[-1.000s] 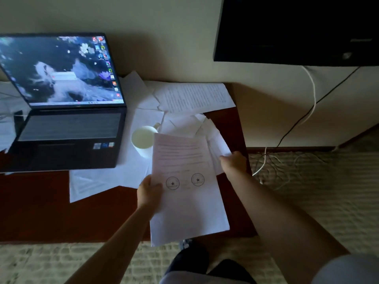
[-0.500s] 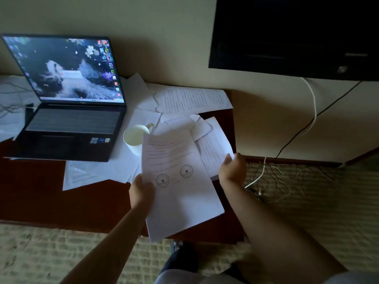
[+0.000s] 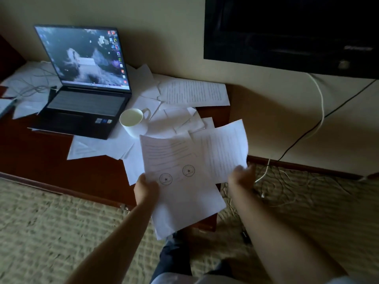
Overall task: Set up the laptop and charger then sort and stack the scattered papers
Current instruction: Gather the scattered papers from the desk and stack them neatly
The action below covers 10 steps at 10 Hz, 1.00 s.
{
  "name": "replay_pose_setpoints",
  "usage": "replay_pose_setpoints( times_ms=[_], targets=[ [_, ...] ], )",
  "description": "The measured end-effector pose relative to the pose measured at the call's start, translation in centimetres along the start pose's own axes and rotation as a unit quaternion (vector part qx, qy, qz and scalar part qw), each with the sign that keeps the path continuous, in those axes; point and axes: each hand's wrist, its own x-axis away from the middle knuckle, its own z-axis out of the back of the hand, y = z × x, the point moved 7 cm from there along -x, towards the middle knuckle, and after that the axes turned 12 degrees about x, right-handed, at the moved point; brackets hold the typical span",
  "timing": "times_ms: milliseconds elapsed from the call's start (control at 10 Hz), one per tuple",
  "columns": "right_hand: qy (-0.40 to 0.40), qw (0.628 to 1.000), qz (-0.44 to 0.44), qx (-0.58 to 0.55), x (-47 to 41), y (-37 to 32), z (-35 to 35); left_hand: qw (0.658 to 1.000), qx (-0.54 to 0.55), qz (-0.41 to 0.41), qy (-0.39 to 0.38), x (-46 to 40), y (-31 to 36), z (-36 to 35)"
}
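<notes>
My left hand grips a stack of printed sheets with two round stamps, held above the desk's front right corner. My right hand holds another printed sheet by its lower corner, lifted off the desk beside the stack. Several more white papers lie scattered over the dark wooden desk. The open laptop stands at the back left with its screen lit. A thin white cable lies on papers left of the laptop.
A white mug sits on papers just right of the laptop. A black TV hangs on the wall at the upper right, with white and black cables trailing down to a tangle on the carpet.
My right hand has lifted a sheet off the desk's right side and raised it beside the stack. The view has shifted back and to the right.
</notes>
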Motion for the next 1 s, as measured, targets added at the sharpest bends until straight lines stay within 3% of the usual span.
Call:
replay_pose_setpoints(
  times_ms=[100, 200, 300, 400, 500, 600, 700, 800, 900, 1000],
  targets=[
    [0.068, 0.991, -0.020, -0.111, -0.8, 1.2, 2.1, 0.999, 0.011, 0.000, 0.047, 1.1, 0.1, 0.3],
    [0.041, 0.958, -0.111, -0.261, -1.6, 2.4, 2.7, 0.996, 0.022, 0.009, 0.085, 2.3, -0.1, 0.8],
    [-0.059, 0.937, -0.156, -0.306, -2.1, 3.2, 2.5, 0.993, 0.009, 0.004, 0.119, 3.9, -0.1, 1.4],
    [-0.133, 0.962, -0.137, -0.197, -0.9, 3.0, 4.3, 0.989, -0.008, 0.000, 0.151, 5.5, -0.1, 2.1],
    [-0.082, 0.795, -0.322, -0.508, 0.9, 4.6, 4.5, 0.991, -0.008, 0.008, 0.137, 6.7, -0.5, 2.0],
    [-0.056, 0.757, -0.306, -0.575, 1.8, 4.5, 4.1, 0.994, 0.022, 0.009, 0.108, 7.7, -0.5, 0.7],
    [-0.105, 0.920, -0.120, -0.358, 2.2, 2.8, 3.7, 0.989, 0.134, 0.028, 0.059, 8.4, 0.0, -1.7],
    [-0.170, 0.952, -0.084, -0.240, 5.8, 2.8, 2.6, 0.966, 0.246, 0.077, 0.005, 8.1, -0.5, -3.9],
    [-0.209, 0.946, -0.116, -0.221, 9.5, 3.9, 1.3, 0.939, 0.325, 0.111, -0.036, 8.4, -0.9, -5.1],
    [-0.233, 0.931, -0.163, -0.231, 11.8, 5.3, 0.1, 0.917, 0.374, 0.137, -0.012, 8.7, -1.4, -5.1]
  ],
)
